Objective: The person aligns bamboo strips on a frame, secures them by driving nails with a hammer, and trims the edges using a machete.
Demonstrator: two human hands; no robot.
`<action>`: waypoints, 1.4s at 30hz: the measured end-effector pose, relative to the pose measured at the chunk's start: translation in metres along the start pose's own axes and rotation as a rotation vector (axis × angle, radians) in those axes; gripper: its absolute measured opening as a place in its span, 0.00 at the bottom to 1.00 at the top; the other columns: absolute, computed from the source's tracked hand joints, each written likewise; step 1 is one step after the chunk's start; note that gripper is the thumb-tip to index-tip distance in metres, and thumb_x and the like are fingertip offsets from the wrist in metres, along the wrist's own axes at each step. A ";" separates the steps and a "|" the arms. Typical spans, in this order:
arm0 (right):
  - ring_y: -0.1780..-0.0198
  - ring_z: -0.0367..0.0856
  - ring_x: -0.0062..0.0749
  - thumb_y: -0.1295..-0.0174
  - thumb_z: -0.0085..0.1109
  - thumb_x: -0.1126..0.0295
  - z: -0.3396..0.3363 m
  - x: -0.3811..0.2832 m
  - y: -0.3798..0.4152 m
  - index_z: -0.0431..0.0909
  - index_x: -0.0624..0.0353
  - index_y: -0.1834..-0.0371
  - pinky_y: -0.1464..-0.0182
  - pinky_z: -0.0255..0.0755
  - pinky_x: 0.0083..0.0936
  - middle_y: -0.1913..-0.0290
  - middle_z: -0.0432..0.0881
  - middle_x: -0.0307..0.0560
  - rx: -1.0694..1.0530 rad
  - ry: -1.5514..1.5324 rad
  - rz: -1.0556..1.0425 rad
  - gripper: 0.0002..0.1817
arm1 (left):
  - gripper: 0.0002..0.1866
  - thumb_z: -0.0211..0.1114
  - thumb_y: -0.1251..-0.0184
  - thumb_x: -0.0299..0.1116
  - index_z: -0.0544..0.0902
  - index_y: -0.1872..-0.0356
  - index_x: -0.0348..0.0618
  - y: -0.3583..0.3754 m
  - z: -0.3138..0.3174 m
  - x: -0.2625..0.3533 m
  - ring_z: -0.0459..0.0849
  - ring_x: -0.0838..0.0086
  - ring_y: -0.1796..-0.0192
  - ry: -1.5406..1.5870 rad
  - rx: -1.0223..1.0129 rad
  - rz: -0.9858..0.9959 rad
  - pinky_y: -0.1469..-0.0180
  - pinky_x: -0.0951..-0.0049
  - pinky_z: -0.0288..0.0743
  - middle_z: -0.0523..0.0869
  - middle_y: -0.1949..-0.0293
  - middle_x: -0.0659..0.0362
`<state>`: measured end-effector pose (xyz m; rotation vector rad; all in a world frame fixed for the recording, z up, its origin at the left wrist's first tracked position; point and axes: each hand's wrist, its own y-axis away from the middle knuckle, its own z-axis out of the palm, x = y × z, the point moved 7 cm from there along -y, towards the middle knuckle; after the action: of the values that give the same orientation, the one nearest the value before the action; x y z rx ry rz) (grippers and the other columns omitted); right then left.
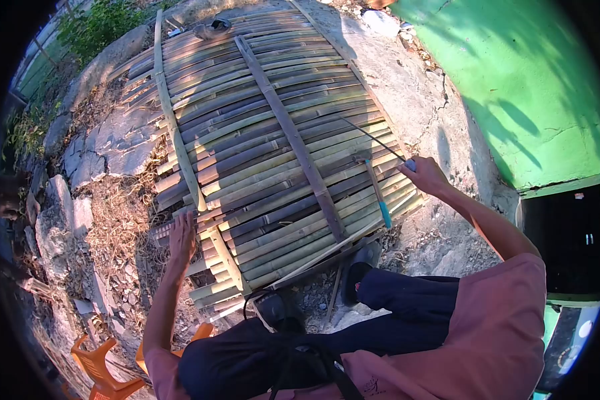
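A large panel of bamboo slats (253, 175) lies on the ground before me, crossed by a middle strip (288, 127) and a left strip (173, 127). My right hand (425, 176) is closed round the handle of a long thin tool (379, 142), whose blade points up and left over the slats. Near the panel's right edge rests a hammer (380, 195) with a blue grip. At the left edge my left hand (183, 235) lies flat with extended fingers on or beside the slat ends; exact contact is unclear.
Orange plastic chairs (103, 370) stand at the lower left. A green wall (513, 73) rises on the right, with a dark opening below. Broken rock (117, 143) and dry fibres border the panel's left side. My shoes are at the near edge.
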<state>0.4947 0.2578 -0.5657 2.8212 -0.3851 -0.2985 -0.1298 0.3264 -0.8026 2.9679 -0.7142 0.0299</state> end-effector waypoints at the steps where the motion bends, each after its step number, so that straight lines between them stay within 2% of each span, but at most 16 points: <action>1: 0.72 0.84 0.52 0.32 0.63 0.46 0.002 0.035 0.016 0.83 0.66 0.67 0.65 0.75 0.43 0.74 0.84 0.61 0.081 0.020 0.038 0.28 | 0.29 0.62 0.35 0.24 0.67 0.32 0.39 -0.003 0.006 0.001 0.73 0.50 0.34 0.011 -0.131 -0.088 0.36 0.54 0.70 0.72 0.35 0.40; 4: 0.74 0.84 0.48 0.32 0.64 0.48 0.039 0.124 0.065 0.83 0.66 0.66 0.68 0.74 0.42 0.77 0.84 0.56 0.178 -0.189 0.305 0.25 | 0.26 0.62 0.34 0.25 0.69 0.35 0.40 -0.004 0.001 0.007 0.75 0.53 0.38 -0.161 -0.179 -0.101 0.40 0.55 0.72 0.73 0.36 0.42; 5: 0.77 0.76 0.30 0.30 0.64 0.51 0.045 0.126 0.083 0.82 0.65 0.67 0.71 0.70 0.34 0.79 0.80 0.48 0.231 -0.192 0.369 0.23 | 0.25 0.62 0.35 0.25 0.69 0.36 0.40 -0.008 0.009 0.006 0.76 0.53 0.39 -0.140 -0.175 -0.098 0.40 0.55 0.72 0.73 0.36 0.43; 9: 0.73 0.82 0.43 0.32 0.64 0.47 0.152 0.226 0.109 0.83 0.63 0.65 0.67 0.73 0.40 0.75 0.83 0.52 0.465 -0.115 0.533 0.25 | 0.19 0.58 0.30 0.28 0.71 0.39 0.41 -0.005 0.018 0.000 0.76 0.55 0.44 -0.152 -0.107 -0.048 0.43 0.54 0.71 0.74 0.40 0.43; 11: 0.66 0.86 0.53 0.33 0.62 0.42 0.187 0.215 0.118 0.85 0.63 0.63 0.62 0.76 0.45 0.70 0.86 0.58 0.593 -0.188 0.674 0.29 | 0.16 0.56 0.28 0.30 0.71 0.42 0.40 0.000 0.022 -0.005 0.76 0.55 0.44 -0.212 -0.017 -0.015 0.45 0.55 0.70 0.73 0.41 0.44; 12: 0.67 0.86 0.53 0.32 0.60 0.41 0.207 0.218 0.114 0.83 0.62 0.67 0.62 0.76 0.46 0.71 0.86 0.56 0.549 -0.174 0.698 0.29 | 0.15 0.55 0.27 0.30 0.70 0.43 0.40 0.000 0.025 -0.007 0.75 0.55 0.45 -0.157 -0.059 -0.015 0.45 0.55 0.70 0.73 0.42 0.44; 14: 0.67 0.86 0.54 0.31 0.58 0.41 0.231 0.214 0.108 0.83 0.61 0.62 0.62 0.76 0.47 0.71 0.86 0.55 0.563 -0.186 0.674 0.28 | 0.12 0.57 0.31 0.28 0.69 0.50 0.37 -0.002 0.019 -0.004 0.74 0.54 0.48 -0.131 -0.010 0.024 0.44 0.56 0.69 0.71 0.52 0.46; 16: 0.67 0.86 0.54 0.30 0.57 0.41 0.241 0.206 0.114 0.83 0.60 0.59 0.62 0.76 0.48 0.71 0.86 0.55 0.574 -0.191 0.658 0.28 | 0.12 0.57 0.31 0.28 0.68 0.51 0.38 -0.004 0.019 -0.003 0.74 0.53 0.48 -0.109 -0.074 0.021 0.45 0.56 0.69 0.71 0.52 0.46; 19: 0.57 0.86 0.54 0.28 0.56 0.43 0.244 0.195 0.102 0.80 0.59 0.48 0.53 0.76 0.48 0.59 0.87 0.59 0.370 -0.229 0.787 0.27 | 0.11 0.57 0.30 0.27 0.68 0.52 0.38 -0.004 0.015 -0.002 0.74 0.53 0.48 -0.122 -0.058 0.029 0.46 0.56 0.69 0.71 0.52 0.45; 21: 0.42 0.80 0.54 0.28 0.55 0.43 0.231 0.189 0.100 0.75 0.56 0.37 0.43 0.71 0.50 0.41 0.80 0.60 0.598 0.120 0.798 0.29 | 0.11 0.56 0.31 0.29 0.70 0.50 0.41 -0.003 0.016 -0.008 0.73 0.54 0.44 -0.126 -0.094 -0.009 0.44 0.54 0.70 0.72 0.49 0.46; 22: 0.34 0.71 0.54 0.29 0.55 0.44 0.226 0.190 0.091 0.72 0.53 0.32 0.36 0.64 0.55 0.34 0.71 0.58 0.575 -0.070 0.738 0.31 | 0.11 0.56 0.31 0.29 0.70 0.50 0.41 0.000 0.017 -0.010 0.73 0.54 0.44 -0.120 -0.097 -0.011 0.44 0.54 0.70 0.72 0.49 0.46; 23: 0.34 0.71 0.54 0.29 0.55 0.44 0.212 0.176 0.083 0.72 0.53 0.32 0.36 0.64 0.55 0.34 0.71 0.58 0.571 -0.065 0.739 0.31 | 0.12 0.56 0.31 0.29 0.70 0.49 0.40 0.004 0.013 -0.015 0.73 0.54 0.44 -0.152 -0.059 0.005 0.43 0.54 0.70 0.72 0.48 0.46; 25: 0.34 0.70 0.50 0.28 0.55 0.44 0.207 0.126 0.051 0.74 0.50 0.33 0.34 0.62 0.55 0.39 0.71 0.53 0.444 -0.336 0.421 0.29 | 0.13 0.56 0.32 0.29 0.71 0.48 0.39 0.013 0.010 -0.029 0.73 0.54 0.43 -0.184 -0.023 0.019 0.43 0.54 0.70 0.72 0.47 0.45; 31: 0.33 0.66 0.45 0.29 0.56 0.43 0.190 0.070 0.033 0.78 0.47 0.36 0.29 0.55 0.52 0.41 0.70 0.47 0.457 -0.069 0.422 0.26 | 0.12 0.53 0.30 0.27 0.71 0.48 0.36 0.050 -0.001 -0.092 0.73 0.52 0.40 -0.114 -0.061 -0.080 0.39 0.55 0.70 0.72 0.43 0.44; 36: 0.38 0.72 0.42 0.32 0.63 0.49 0.197 0.033 0.022 0.80 0.51 0.42 0.31 0.55 0.52 0.46 0.75 0.45 0.389 -0.224 0.114 0.23 | 0.08 0.49 0.25 0.25 0.69 0.50 0.36 0.061 -0.005 -0.110 0.74 0.53 0.41 -0.122 -0.133 -0.145 0.40 0.58 0.72 0.72 0.43 0.43; 42: 0.54 0.84 0.47 0.32 0.65 0.61 0.229 0.000 0.008 0.80 0.59 0.47 0.49 0.73 0.42 0.52 0.82 0.50 0.099 -0.320 0.018 0.17 | 0.14 0.56 0.37 0.21 0.68 0.51 0.36 0.060 -0.011 -0.108 0.75 0.51 0.41 -0.122 -0.076 -0.071 0.37 0.57 0.72 0.72 0.46 0.43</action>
<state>0.4380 0.1949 -0.7783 2.8655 -0.5038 -0.7507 -0.2539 0.3230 -0.7906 2.9393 -0.6076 -0.1803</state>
